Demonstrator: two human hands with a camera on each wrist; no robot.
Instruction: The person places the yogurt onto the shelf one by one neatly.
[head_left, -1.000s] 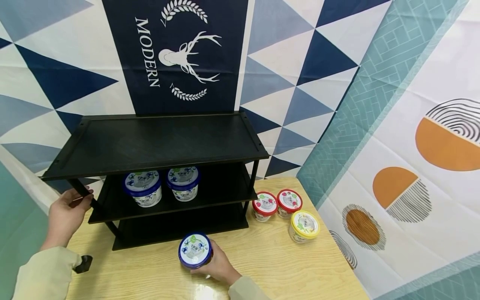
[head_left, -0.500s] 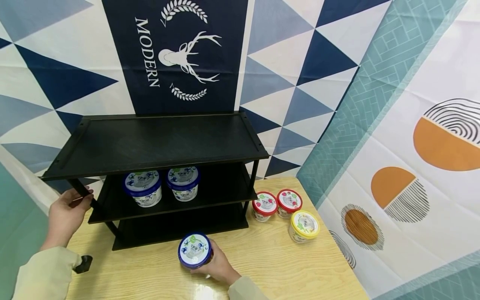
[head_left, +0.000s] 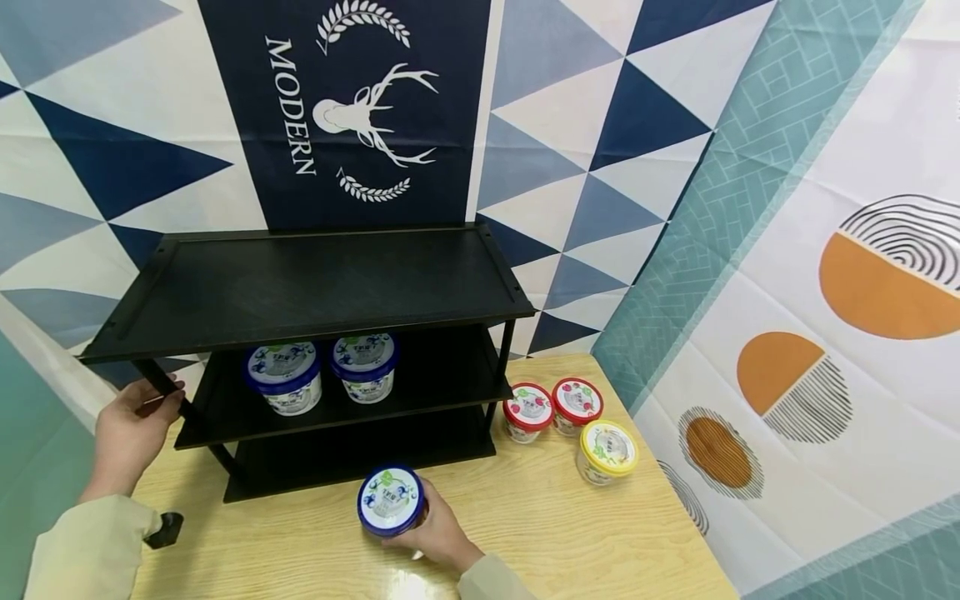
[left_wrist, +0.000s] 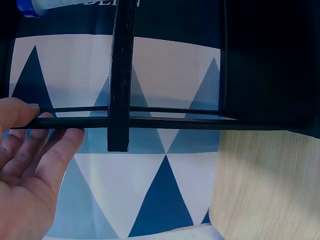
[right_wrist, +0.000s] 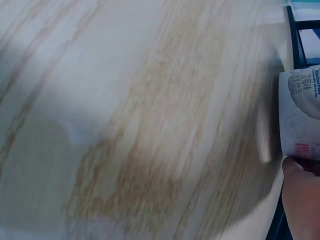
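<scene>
A black three-tier shelf rack [head_left: 330,287] stands on the wooden table. My left hand [head_left: 135,429] grips its front left post; in the left wrist view the thumb and fingers of that hand [left_wrist: 30,175] pinch the thin black bar. In front of the rack, my right hand [head_left: 438,529] holds a blue-lidded tub [head_left: 390,501] from its right side. The right wrist view shows only the thumb [right_wrist: 302,192] against the tub's white printed wall [right_wrist: 300,115]. Two more blue-lidded tubs, a left one [head_left: 283,379] and a right one [head_left: 364,368], sit on the middle tier.
Right of the rack, two red-lidded tubs [head_left: 528,412] [head_left: 577,405] and a yellow-lidded tub [head_left: 607,452] stand close together on the table [head_left: 570,542]. A patterned cloth wall [head_left: 536,125] rises behind the rack. A small black object [head_left: 164,530] lies by the left sleeve.
The head view has shifted very slightly. Both hands, the tubs and the rack keep their places.
</scene>
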